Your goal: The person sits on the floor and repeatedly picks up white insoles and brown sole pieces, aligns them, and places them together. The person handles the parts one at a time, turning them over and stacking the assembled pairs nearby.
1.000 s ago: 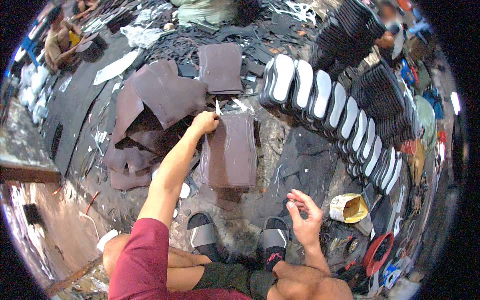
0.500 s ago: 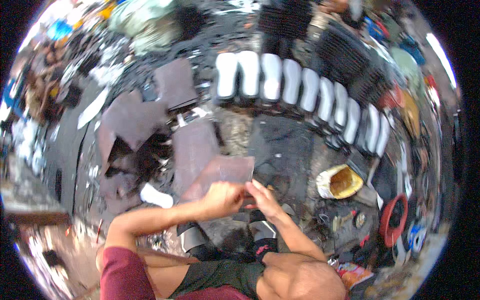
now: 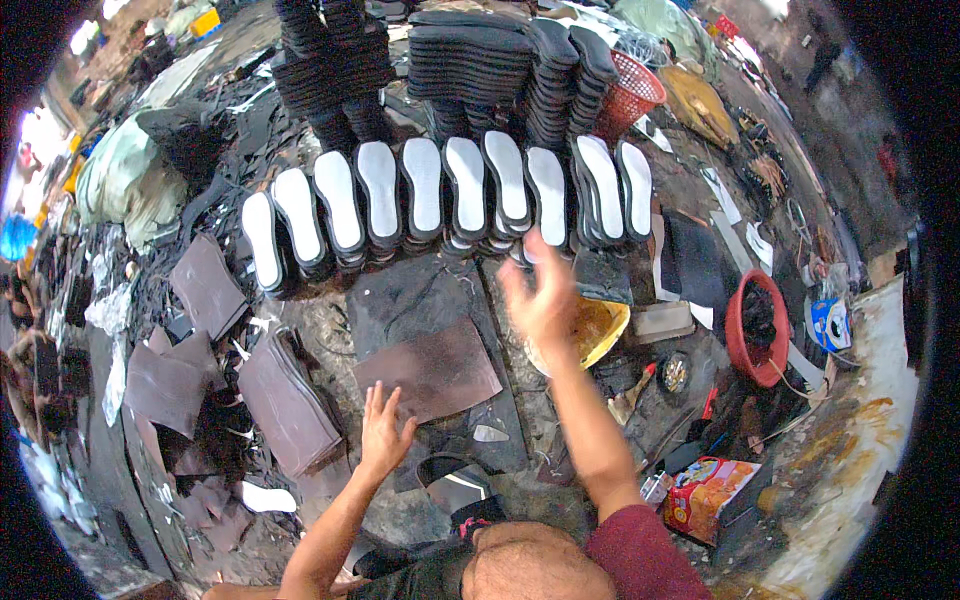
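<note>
A brown rectangular sheet point(image 3: 430, 372) lies on a dark board point(image 3: 490, 440) in front of me. My left hand point(image 3: 385, 435) is open, its spread fingers at the sheet's near left edge. My right hand point(image 3: 543, 305) is stretched forward over the far right, blurred, with fingers apart and nothing visible in them. Its fingertips are near the lower end of a white-topped shoe sole point(image 3: 547, 195), one of several in a curved row of stacks; whether they touch cannot be told. A small pale scrap point(image 3: 490, 433) sits on the board's near part.
A stack of brown sheets point(image 3: 290, 400) and loose brown pieces point(image 3: 172, 385) lie at left. Tall stacks of black soles point(image 3: 470, 75) stand behind the row. At right are a yellow-lined container point(image 3: 600, 335), a red basin point(image 3: 738, 340) and a colourful packet point(image 3: 710, 495).
The brown sheet has gone from my hands onto the board. My right hand has moved forward and right toward the soles; my left has let go of the sheet's edge. The view has turned.
</note>
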The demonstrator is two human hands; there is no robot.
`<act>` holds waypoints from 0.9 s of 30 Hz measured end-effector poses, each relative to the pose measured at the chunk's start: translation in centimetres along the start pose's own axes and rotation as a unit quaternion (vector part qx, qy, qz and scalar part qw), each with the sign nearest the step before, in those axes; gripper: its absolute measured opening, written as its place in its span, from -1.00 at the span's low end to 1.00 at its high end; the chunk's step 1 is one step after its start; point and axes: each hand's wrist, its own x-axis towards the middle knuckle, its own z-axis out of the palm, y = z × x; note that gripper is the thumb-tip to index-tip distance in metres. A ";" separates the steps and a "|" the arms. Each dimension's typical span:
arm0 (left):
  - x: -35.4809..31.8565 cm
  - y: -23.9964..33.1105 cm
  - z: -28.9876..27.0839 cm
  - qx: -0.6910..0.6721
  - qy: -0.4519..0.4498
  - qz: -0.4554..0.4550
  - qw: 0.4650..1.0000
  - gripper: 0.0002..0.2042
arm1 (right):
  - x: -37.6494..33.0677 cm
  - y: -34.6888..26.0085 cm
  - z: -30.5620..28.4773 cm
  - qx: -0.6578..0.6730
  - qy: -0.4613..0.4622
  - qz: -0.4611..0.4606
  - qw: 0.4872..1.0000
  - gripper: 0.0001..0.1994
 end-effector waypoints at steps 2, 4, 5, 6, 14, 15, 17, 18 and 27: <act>0.0 0.3 0.7 -0.036 0.009 -0.045 0.998 -0.39 | 7.2 4.3 -2.8 -0.126 0.078 0.050 0.988 -0.46; 0.6 1.9 1.4 -0.090 0.028 -0.084 0.992 -0.40 | 12.1 10.6 -4.8 -0.345 0.062 0.130 0.928 -0.24; 0.8 2.3 1.6 -0.104 0.039 -0.089 0.990 -0.41 | 13.8 12.1 -5.4 -0.381 -0.006 0.235 0.894 -0.08; 1.1 2.8 1.4 -0.116 0.047 -0.091 0.988 -0.42 | 14.8 12.8 -5.6 -0.391 -0.066 0.292 0.870 0.00; 6.4 8.5 -1.9 -0.321 0.092 -0.070 0.940 -0.39 | 10.9 7.6 -4.1 -0.177 0.061 0.030 0.982 -0.07; 7.7 9.1 -3.3 -0.435 0.111 -0.092 0.889 -0.36 | 8.3 3.4 -3.4 -0.052 0.006 -0.002 0.999 -0.08; 10.4 12.3 -7.7 -0.642 0.080 -0.120 0.753 -0.15 | 2.1 0.2 -2.8 0.132 -0.063 -0.031 0.989 -0.04; 11.3 13.3 -9.1 -0.711 0.085 -0.072 0.694 -0.19 | -0.3 -0.8 -3.0 0.163 -0.100 -0.027 0.981 -0.03; 10.0 13.0 -13.7 -0.559 0.153 -0.068 0.812 -0.48 | -2.8 -5.2 -5.7 0.262 -0.275 0.159 0.911 -0.30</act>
